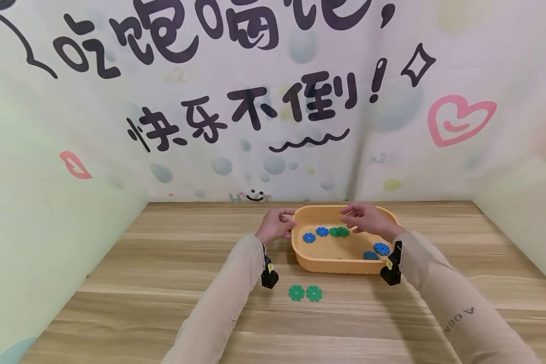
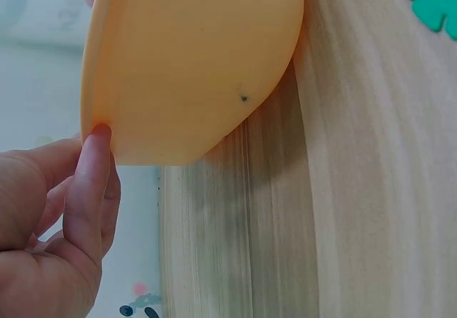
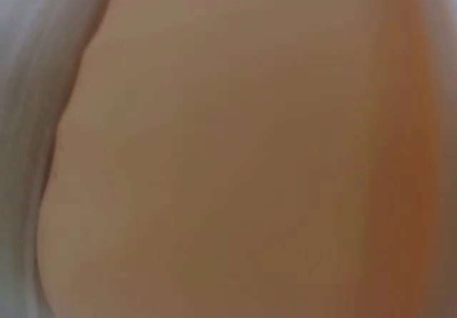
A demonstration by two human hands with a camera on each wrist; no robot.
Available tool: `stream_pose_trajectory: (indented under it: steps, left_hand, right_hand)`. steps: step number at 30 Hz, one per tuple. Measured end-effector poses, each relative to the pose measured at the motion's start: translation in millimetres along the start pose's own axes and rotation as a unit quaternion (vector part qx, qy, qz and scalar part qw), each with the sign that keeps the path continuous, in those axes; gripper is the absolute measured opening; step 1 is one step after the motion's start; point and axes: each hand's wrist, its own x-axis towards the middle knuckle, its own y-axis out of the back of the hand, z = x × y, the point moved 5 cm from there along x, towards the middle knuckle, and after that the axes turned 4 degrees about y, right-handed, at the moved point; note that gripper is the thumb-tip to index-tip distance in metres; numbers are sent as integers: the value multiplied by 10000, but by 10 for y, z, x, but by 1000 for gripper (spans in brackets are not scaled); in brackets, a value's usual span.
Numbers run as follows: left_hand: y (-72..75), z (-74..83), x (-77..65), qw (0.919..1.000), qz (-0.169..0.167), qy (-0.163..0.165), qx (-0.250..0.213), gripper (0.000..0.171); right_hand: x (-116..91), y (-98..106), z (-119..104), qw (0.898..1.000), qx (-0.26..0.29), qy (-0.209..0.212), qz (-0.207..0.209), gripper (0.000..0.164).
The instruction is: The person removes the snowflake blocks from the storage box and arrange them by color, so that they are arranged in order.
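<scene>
An orange plastic basin (image 1: pixel 327 265) stands on the table. My left hand (image 1: pixel 275 226) pinches its left rim between thumb and fingers, seen closely in the left wrist view, where the hand (image 2: pixel 64 211) is at the basin's edge (image 2: pixel 193 68). Over the inside of the basin hangs my right hand (image 1: pixel 370 221), its fingers loosely bent, with nothing showing between them. Beneath and left of it lie overlapping green notched discs (image 1: pixel 339 232). Blue notched discs (image 1: pixel 309 237) rest in the left part, and more blue discs (image 1: pixel 381 248) at the right. The basin's wall (image 3: pixel 214 153) fills the blurred right wrist view.
Two green notched discs (image 1: pixel 296 292) lie side by side on the wood-grain table (image 1: pixel 164 283), in front of the basin. A printed fabric wall (image 1: pixel 255 167) rises right behind the table's far edge.
</scene>
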Motion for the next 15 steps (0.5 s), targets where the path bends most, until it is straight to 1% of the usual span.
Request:
stream_pose_trajectory:
  steps: [5,7,11,15]
  left_hand:
    - [-4,-12,10,10000,3,21,-29,36]
    - [-6,-7,7,10000,-8,22,-74,36]
    - [-12,9,-10,9998,-61,29,-177,37]
    - [-8,12,-18,9997,-58,84,-227,38]
  right_hand:
    - [40,-56,103,9999,-71,-157,2,44]
    - [55,-85,136,9996,-236,-142,26,44]
    - [85,-125,160,9986,-488,-18,224,39]
    - [113,-134,180,9974,-602,-145,368,40]
